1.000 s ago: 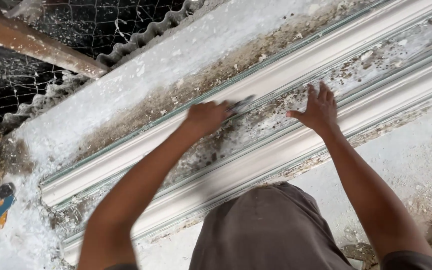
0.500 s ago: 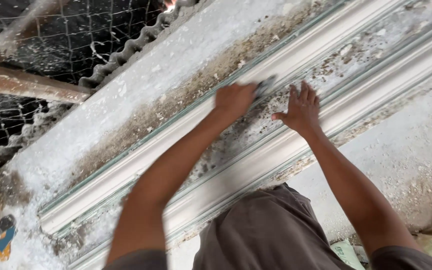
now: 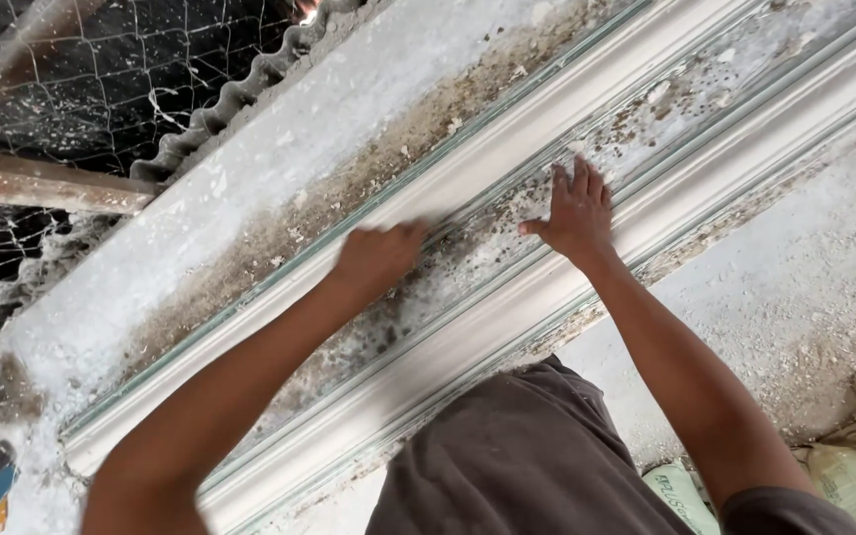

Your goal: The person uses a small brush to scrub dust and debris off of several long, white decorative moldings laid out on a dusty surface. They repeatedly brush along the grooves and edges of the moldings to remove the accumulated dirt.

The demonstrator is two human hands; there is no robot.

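While the right hand [image 3: 575,213] rests flat with its fingers spread on the long white mould [image 3: 507,198], the left hand [image 3: 380,256] is closed in a fist just beside it, down in the mould's speckled middle channel. That left hand is blurry, so I cannot tell for sure what its grip holds; half a second ago a small dark tool stuck out of the same fist, so it is likely still in there. Since then the left hand has slid back along the channel, away from the right hand and nearer to the person's body, and the two hands that were almost touching now have a gap between them. The right hand has stayed at about the same spot, pressing down with nothing in it. I think this means the person is rubbing or scraping up and down the channel, and the work is not done, because brown and grey bits are stuck all over it. Dusty white tabletop [image 3: 200,198] runs along the far side of the mould, with wire netting [image 3: 71,59] behind it.
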